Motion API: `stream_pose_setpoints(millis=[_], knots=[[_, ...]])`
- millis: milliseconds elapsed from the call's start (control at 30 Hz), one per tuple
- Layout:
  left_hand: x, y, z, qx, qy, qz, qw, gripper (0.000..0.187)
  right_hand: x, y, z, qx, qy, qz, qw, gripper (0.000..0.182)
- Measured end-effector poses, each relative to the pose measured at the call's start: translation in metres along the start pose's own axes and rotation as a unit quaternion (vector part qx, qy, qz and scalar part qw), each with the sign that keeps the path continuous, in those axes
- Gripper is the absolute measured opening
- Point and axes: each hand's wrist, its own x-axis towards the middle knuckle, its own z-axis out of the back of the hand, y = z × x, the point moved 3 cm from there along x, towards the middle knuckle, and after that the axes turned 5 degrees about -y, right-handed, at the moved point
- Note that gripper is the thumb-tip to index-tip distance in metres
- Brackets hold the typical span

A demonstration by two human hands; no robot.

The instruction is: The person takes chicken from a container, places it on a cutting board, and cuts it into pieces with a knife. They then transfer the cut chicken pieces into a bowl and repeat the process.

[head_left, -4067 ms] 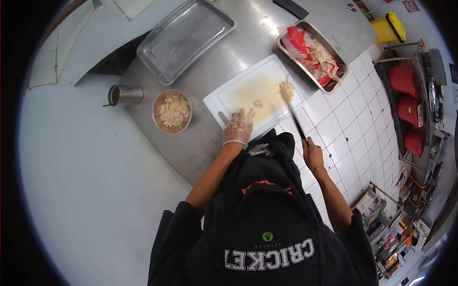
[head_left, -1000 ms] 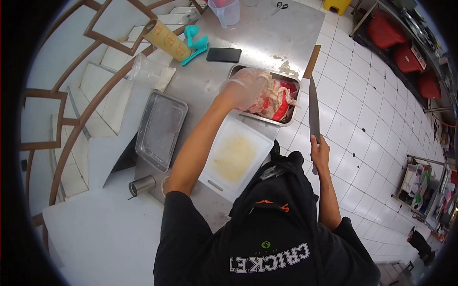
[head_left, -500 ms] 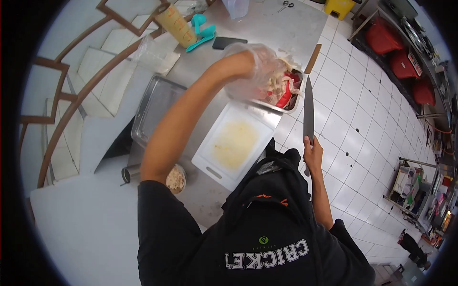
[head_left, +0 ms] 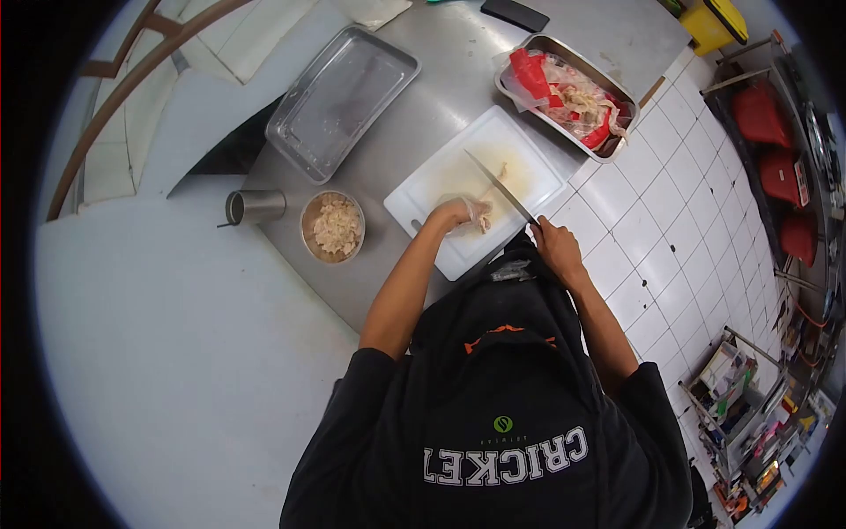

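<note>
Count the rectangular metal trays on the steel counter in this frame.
2. An empty tray sits at the counter's far left; a tray of raw meat and red wrapping sits far right, beyond the white cutting board. None appears hidden.

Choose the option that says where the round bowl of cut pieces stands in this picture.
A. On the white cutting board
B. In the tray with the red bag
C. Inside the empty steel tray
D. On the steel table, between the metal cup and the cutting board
D. The round bowl sits on the bare steel table, with the metal cup on one side and the cutting board on the other.
</note>
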Motion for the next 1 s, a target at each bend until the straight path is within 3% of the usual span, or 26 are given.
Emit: stream_pose_setpoints(millis=[133, 233, 333, 433, 500, 633, 733, 833, 900, 933, 1000], knots=[[-0.037, 0.018, 0.003, -0.150, -0.067, -0.046, 0.985, 0.037, -0.001, 0.002, -0.002, -0.039, -0.028, 0.021, 0.999, 0.024], [-0.056, 0.024, 0.007, 0.017, -0.142, -0.061, 0.988, 0.044, -0.009, 0.008, -0.004, -0.038, -0.042, 0.024, 0.998, 0.024], [-0.071, 0.019, -0.005, 0.178, -0.299, -0.136, 0.928, 0.038, -0.019, 0.019, 0.004, -0.035, -0.028, 0.026, 0.999, 0.022], [-0.100, -0.018, -0.022, 0.234, -0.286, -0.114, 0.922, 0.038, -0.035, 0.024, 0.005, -0.039, 0.000, 0.036, 0.999, 0.020], [-0.085, -0.010, -0.038, 0.323, -0.295, -0.060, 0.897, 0.037, -0.041, 0.013, -0.015, -0.058, 0.042, 0.017, 0.997, 0.021], [-0.079, -0.007, -0.049, 0.403, -0.224, -0.025, 0.887, 0.035, 0.021, 0.049, -0.052, -0.013, 0.000, 0.045, 0.999, 0.019], [-0.028, 0.032, -0.032, 0.443, -0.186, -0.053, 0.875, 0.030, 0.086, 0.094, -0.057, -0.001, -0.041, 0.068, 0.997, 0.017], [-0.070, 0.018, -0.009, 0.503, -0.151, -0.186, 0.831, 0.030, 0.085, 0.098, -0.052, 0.000, -0.014, 0.057, 0.998, 0.017], [-0.090, 0.025, 0.012, 0.246, -0.163, -0.181, 0.938, 0.035, 0.076, 0.094, -0.052, 0.009, -0.006, 0.052, 0.999, 0.019], [-0.096, 0.030, 0.019, 0.109, -0.163, -0.172, 0.966, 0.037, 0.065, 0.089, -0.052, 0.013, 0.001, 0.048, 0.999, 0.019], [-0.096, 0.034, 0.030, 0.011, -0.215, -0.104, 0.971, 0.045, 0.043, 0.079, -0.049, 0.003, 0.013, 0.045, 0.999, 0.020]])
